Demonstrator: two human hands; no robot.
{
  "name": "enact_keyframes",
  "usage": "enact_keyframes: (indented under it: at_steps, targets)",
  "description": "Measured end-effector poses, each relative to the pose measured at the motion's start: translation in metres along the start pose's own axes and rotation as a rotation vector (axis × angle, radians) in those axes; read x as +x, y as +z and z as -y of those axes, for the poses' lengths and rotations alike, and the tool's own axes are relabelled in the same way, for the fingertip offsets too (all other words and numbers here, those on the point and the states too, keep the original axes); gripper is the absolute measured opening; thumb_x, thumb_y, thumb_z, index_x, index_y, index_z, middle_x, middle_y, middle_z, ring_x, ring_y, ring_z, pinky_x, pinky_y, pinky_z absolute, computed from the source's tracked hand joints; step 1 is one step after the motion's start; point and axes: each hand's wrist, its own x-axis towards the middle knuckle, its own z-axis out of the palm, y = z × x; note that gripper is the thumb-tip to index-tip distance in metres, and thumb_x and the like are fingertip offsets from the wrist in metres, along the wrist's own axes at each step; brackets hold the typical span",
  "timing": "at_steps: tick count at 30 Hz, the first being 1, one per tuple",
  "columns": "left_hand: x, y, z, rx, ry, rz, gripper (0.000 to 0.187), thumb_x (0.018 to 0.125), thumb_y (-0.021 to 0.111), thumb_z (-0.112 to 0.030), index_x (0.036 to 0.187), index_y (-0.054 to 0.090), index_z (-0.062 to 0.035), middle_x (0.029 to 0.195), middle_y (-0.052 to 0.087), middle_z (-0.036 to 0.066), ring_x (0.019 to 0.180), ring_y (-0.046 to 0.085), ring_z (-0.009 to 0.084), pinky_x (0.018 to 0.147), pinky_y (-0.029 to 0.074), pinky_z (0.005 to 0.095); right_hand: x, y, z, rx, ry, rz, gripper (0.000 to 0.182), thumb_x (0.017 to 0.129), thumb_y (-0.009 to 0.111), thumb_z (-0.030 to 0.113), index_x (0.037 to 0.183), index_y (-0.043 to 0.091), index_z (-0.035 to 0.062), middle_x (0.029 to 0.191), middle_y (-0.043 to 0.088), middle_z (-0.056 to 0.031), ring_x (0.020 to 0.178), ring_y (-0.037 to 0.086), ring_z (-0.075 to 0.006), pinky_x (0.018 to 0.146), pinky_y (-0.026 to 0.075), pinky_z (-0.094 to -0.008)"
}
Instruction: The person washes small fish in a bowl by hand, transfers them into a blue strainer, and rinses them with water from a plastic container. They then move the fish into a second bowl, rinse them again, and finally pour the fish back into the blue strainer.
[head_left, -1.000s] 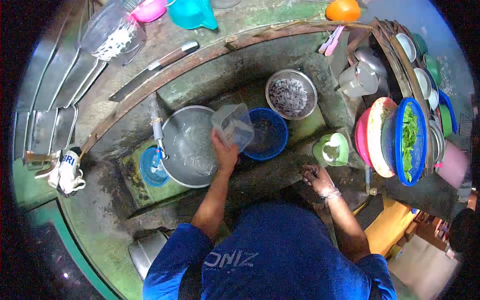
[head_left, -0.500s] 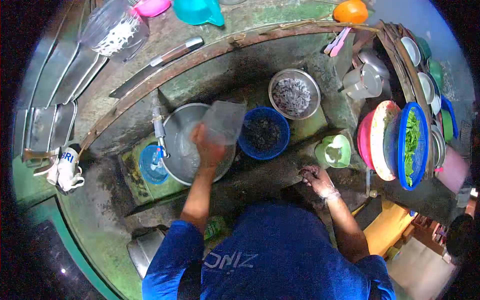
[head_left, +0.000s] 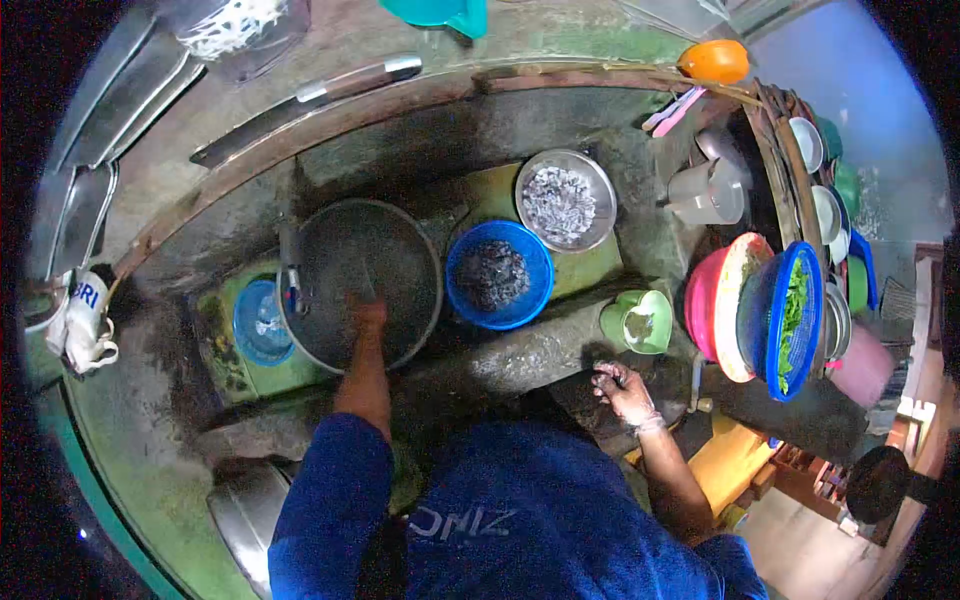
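On the wet, dark stone sink ledge [head_left: 520, 355], the right hand [head_left: 622, 388] is resting loosely curled and empty, while the left hand [head_left: 366, 316] is dipping into the big round metal basin [head_left: 410, 250], its grip impossible to tell.

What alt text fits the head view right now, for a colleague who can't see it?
A person's left hand reaches into a large metal basin in a stone sink, while the right hand rests on the sink's edge. A blue bowl and a metal bowl sit beside the basin.
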Motion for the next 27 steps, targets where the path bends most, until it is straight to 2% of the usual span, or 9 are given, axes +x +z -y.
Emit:
enact_keyframes:
  at_steps: [3,6,10,13,17,19,23,25,27]
  targets:
    - [0.043,0.037,0.031,-0.31,0.134,0.202,0.076,0.093,0.047,-0.05,0.149,0.015,-0.0099,0.137,0.041,0.019,0.117,0.048,0.0385,0.104,0.032,0.0569,0.008,0.004,-0.008,-0.004,-0.028,0.02,0.025,0.093,0.055,0.012,0.116,0.058,0.0026,0.089,0.062,-0.0008,0.073,0.056,-0.0081,0.066,0.047,-0.0235]
    - [0.072,0.064,0.062,-1.489,0.034,1.014,0.076,0.096,0.047,-0.039,0.152,0.005,-0.0104,0.146,0.034,0.019,0.124,0.044,0.0377,0.108,0.029,0.0554,0.007,0.013,0.002,-0.01,-0.087,0.032,0.025,0.095,0.055,0.013,0.118,0.057,0.0031,0.095,0.064,-0.0021,0.076,0.059,-0.0081,0.066,0.048,-0.0229]
    - [-0.052,-0.023,0.008,-1.062,-0.009,0.588,0.077,0.093,0.051,-0.023,0.152,0.003,-0.012,0.147,0.031,0.016,0.128,0.041,0.035,0.108,0.031,0.0501,0.011,0.02,0.003,0.027,-0.043,0.023,0.024,0.092,0.056,0.009,0.115,0.059,0.0029,0.082,0.06,-0.0001,0.066,0.052,-0.0078,0.061,0.044,-0.0236]
    - [-0.076,-0.025,-0.007,-1.276,0.254,0.524,0.08,0.086,0.053,-0.003,0.152,0.009,-0.0127,0.144,0.034,0.014,0.124,0.044,0.0317,0.104,0.037,0.0417,0.019,0.025,-0.005,-0.009,-0.197,0.057,0.024,0.093,0.055,0.01,0.117,0.059,0.0045,0.079,0.06,0.0005,0.058,0.048,-0.0061,0.051,0.04,-0.0226]
    - [-0.134,-0.054,-0.064,-0.914,0.765,0.103,0.092,0.066,0.063,0.011,0.145,0.021,-0.0097,0.14,0.036,0.016,0.127,0.04,0.0298,0.101,0.041,0.036,0.022,0.03,0.005,-0.045,-0.133,0.08,0.025,0.094,0.056,0.014,0.117,0.058,0.0056,0.075,0.059,0.0021,0.05,0.043,-0.0042,0.043,0.034,-0.0222]
    - [-0.161,-0.071,-0.091,-0.808,0.748,0.033,0.089,0.064,0.064,0.009,0.143,0.025,-0.0084,0.136,0.038,0.018,0.125,0.039,0.0322,0.102,0.04,0.0377,0.027,0.033,0.009,-0.055,-0.147,0.105,0.025,0.094,0.056,0.015,0.117,0.058,0.0058,0.074,0.059,0.0027,0.049,0.041,-0.0036,0.042,0.032,-0.0221]
    - [-0.177,-0.087,-0.115,-0.619,0.972,-0.352,0.081,0.064,0.065,0.004,0.136,0.03,-0.003,0.123,0.042,0.022,0.116,0.039,0.0396,0.102,0.037,0.0446,0.026,0.036,0.022,-0.095,-0.225,0.121,0.026,0.093,0.057,0.016,0.116,0.06,0.0048,0.079,0.061,-0.0003,0.063,0.051,-0.0091,0.059,0.043,-0.0249]
    - [-0.186,-0.095,-0.123,-0.61,1.024,-0.374,0.08,0.064,0.066,0.002,0.136,0.03,-0.0008,0.121,0.042,0.022,0.113,0.04,0.0403,0.1,0.036,0.0466,0.025,0.029,0.03,-0.198,-0.169,0.137,0.028,0.091,0.059,0.016,0.116,0.061,0.0028,0.091,0.066,-0.0066,0.088,0.06,-0.017,0.086,0.045,-0.0309]
    - [-0.2,-0.103,-0.129,-0.594,1.076,-0.399,0.079,0.065,0.066,0.0,0.135,0.029,0.0013,0.119,0.042,0.022,0.11,0.041,0.0409,0.099,0.035,0.0486,0.039,0.025,0.016,-0.225,-0.226,0.124,0.029,0.091,0.059,0.017,0.116,0.061,0.0025,0.098,0.067,-0.0084,0.094,0.06,-0.0181,0.089,0.045,-0.032]
